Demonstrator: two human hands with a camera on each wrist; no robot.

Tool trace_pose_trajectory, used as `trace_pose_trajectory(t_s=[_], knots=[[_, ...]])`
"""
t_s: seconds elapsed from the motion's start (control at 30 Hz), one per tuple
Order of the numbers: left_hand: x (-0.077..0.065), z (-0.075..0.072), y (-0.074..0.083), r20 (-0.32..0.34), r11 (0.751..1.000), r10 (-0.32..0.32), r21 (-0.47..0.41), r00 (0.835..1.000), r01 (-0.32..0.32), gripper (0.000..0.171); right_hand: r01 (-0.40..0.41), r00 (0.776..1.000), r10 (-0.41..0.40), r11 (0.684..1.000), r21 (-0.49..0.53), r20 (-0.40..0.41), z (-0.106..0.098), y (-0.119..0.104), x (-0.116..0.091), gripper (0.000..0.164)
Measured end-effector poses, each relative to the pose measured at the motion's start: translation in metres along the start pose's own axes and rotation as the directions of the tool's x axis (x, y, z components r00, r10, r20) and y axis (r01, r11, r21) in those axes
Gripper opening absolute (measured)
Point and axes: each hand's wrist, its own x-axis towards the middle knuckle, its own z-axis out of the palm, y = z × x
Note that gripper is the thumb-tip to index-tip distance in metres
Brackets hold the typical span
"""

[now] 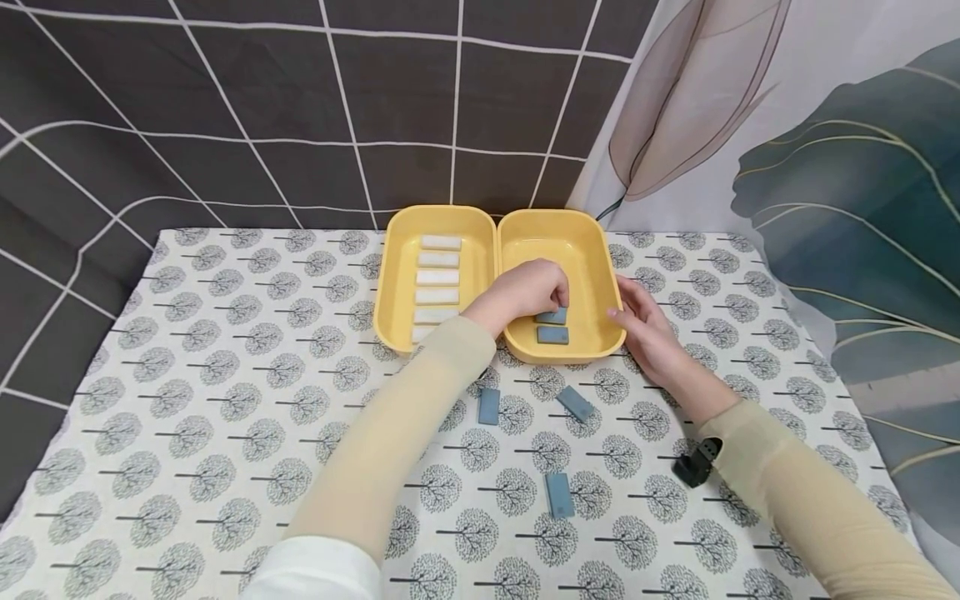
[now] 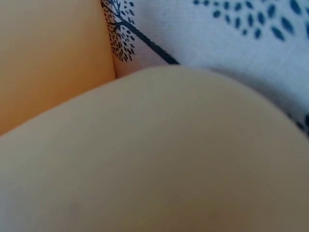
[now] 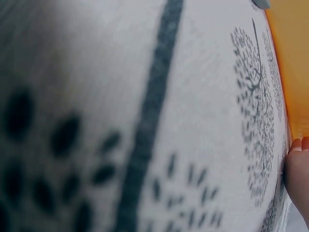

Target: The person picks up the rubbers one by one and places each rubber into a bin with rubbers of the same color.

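Note:
My left hand [image 1: 531, 287] reaches into the right yellow tray [image 1: 517, 223], fingers curled down, and pinches a small blue-grey rectangular block [image 1: 551, 317] near the tray floor. Its fingertips are partly hidden behind the hand. Just in front of it lies a second blue block [image 1: 552, 335], flat in the same tray. My right hand [image 1: 651, 333] grips the tray's right side, thumb at the rim and fingers along the outer wall. In the right wrist view, fingertips [image 3: 297, 154] rest against the yellow wall; the left wrist view is mostly filled by the hand [image 2: 159, 154].
Beside it, the left yellow tray [image 1: 397, 242] holds a column of several white blocks [image 1: 437, 277]. On the tree-print tablecloth [image 1: 300, 450] lie three loose blue blocks: one [image 1: 489, 407] left, one [image 1: 575, 403] tilted, one [image 1: 559, 495] nearer. A dark tiled wall [image 1: 397, 92] stands behind.

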Motion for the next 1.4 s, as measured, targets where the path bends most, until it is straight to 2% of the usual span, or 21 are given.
trace_pose_trajectory(t_s=[0.2, 0.7, 1.07, 1.4], knots=[[-0.0005, -0.0008, 0.0018, -0.007, 1.0, -0.001, 0.006, 1.0, 0.001, 0.018, 0.002, 1.0, -0.002, 1.0, 0.002, 0.001, 0.0003, -0.0006, 0.0005, 0.067], [0.0021, 0.0011, 0.0039, -0.029, 0.998, -0.062, 0.003, 0.998, 0.062, 0.02, -0.029, 1.0, 0.029, 0.999, -0.015, -0.006, -0.0004, -0.0017, 0.0001, 0.068], [0.0005, 0.0003, 0.0048, -0.02, 0.999, -0.04, 0.008, 0.999, 0.04, 0.022, -0.001, 1.0, 0.001, 1.0, 0.004, -0.008, 0.0006, -0.0004, 0.0003, 0.065], [-0.0001, 0.0006, 0.0048, -0.014, 0.999, -0.043, -0.006, 0.999, 0.043, 0.018, -0.016, 1.0, 0.016, 1.0, -0.002, -0.008, 0.001, -0.0011, -0.0007, 0.066]])
